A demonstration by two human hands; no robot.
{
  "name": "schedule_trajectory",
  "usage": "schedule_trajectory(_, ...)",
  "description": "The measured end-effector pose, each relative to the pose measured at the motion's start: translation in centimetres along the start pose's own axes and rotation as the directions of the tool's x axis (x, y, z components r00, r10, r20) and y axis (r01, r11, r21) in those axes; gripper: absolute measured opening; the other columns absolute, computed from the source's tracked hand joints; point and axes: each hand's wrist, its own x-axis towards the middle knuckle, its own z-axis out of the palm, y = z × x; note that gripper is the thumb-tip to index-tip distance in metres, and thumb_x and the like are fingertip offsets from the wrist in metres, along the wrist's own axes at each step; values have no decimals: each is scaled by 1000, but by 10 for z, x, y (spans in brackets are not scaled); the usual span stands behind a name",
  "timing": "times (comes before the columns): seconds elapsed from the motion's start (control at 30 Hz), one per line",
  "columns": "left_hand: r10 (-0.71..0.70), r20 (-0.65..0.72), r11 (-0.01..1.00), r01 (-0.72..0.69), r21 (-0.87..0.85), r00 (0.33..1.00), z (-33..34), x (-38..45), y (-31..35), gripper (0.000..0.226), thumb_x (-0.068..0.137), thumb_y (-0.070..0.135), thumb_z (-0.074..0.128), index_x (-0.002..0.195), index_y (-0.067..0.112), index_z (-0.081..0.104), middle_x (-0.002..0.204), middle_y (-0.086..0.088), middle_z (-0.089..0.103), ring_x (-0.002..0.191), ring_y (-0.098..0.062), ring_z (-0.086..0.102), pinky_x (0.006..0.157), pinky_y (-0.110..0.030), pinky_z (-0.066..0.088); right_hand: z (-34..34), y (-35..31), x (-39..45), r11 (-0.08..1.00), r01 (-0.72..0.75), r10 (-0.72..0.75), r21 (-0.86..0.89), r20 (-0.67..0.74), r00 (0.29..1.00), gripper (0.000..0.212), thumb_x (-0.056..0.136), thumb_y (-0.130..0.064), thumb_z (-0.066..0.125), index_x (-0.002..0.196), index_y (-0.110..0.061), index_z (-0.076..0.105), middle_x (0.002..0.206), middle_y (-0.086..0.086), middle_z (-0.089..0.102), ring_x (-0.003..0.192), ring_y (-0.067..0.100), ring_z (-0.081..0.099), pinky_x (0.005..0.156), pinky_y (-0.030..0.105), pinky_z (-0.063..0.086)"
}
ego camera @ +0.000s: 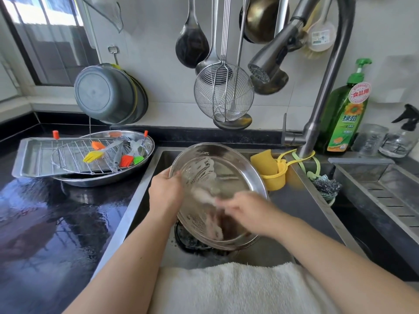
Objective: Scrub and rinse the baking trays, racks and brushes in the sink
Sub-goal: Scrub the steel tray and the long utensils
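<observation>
Here, soapy oval tray (229,164) in sink (301,214).

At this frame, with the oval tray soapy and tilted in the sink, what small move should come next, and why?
Probably keep scrubbing toward the tray's upper part. The left hand grips the rim of the oval tray, tilted over the sink, while the right hand rubs a blurred cloth low inside. Suds streak the upper area, and no water runs from the faucet.

Home kitchen: sink (145,184), hanging ladles (192,49), dish soap bottle (345,114), black countertop (45,223).
</observation>
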Motion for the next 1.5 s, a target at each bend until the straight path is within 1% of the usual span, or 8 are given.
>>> schedule_trajectory(0.43,-25,-57,1000,25,-9,998,-2,-4,7,25,96,22,54,76,22,69,47,14,50,56,-18,44,62,-33,36,-13,11,11,949,-300,273,-95,-227,935,44,104,-31,47,139,-57,48,116,-3,64,80,19,61,66,34,52)
schedule_trajectory(0.63,29,93,998,-34,48,995,7,-13,8,26,91,29,56,82,41,77,66,10,70,66,-18,62,67,-37,52,1,-20,6,998,1,8,61,-149,989,45,108,-32,44,146,-56,40,93,-11,49,83,16,54,69,26,43)
schedule_trajectory(0.73,10,128,999,-14,30,992,14,-18,10,31,95,25,57,72,36,75,59,11,60,62,-15,52,63,-32,44,-14,-3,23,954,-295,254,-59,-367,895,47,107,-26,41,149,-48,42,117,2,57,100,26,59,81,36,49)
schedule_trajectory(0.87,24,81,995,-32,92,996,9,-12,10,29,90,33,54,98,48,77,76,9,74,73,-21,67,74,-40,57,-17,17,12,800,-551,510,-239,-213,833,54,103,-15,34,152,-38,41,131,11,58,113,34,59,82,38,52)
schedule_trajectory(1.03,27,102,989,-42,145,994,9,-16,8,29,93,31,53,101,47,76,77,8,74,72,-19,66,76,-39,56,-2,5,17,972,-229,235,53,-236,943,47,105,-20,48,145,-45,49,103,-4,53,86,19,55,68,29,45)
schedule_trajectory(1.2,98,88,974,-114,196,991,7,-20,16,42,94,35,48,119,63,65,89,7,74,87,-23,67,82,-39,55,-16,24,13,851,-491,461,-189,-182,869,48,102,-13,44,146,-31,51,121,10,61,105,33,60,82,38,53)
schedule_trajectory(1.4,14,103,995,-24,92,995,5,-20,17,35,89,35,52,111,51,74,84,11,78,83,-19,73,86,-49,61,-6,9,17,974,-189,220,128,-308,925,42,104,-24,51,140,-46,54,99,-2,68,79,16,58,77,30,48)
schedule_trajectory(1.5,51,82,995,-58,76,995,3,-22,18,34,90,36,52,109,54,74,83,13,78,82,-18,74,84,-47,62,-15,29,21,916,-400,390,31,-312,867,44,106,-24,43,143,-46,51,112,5,66,88,27,61,73,36,52)
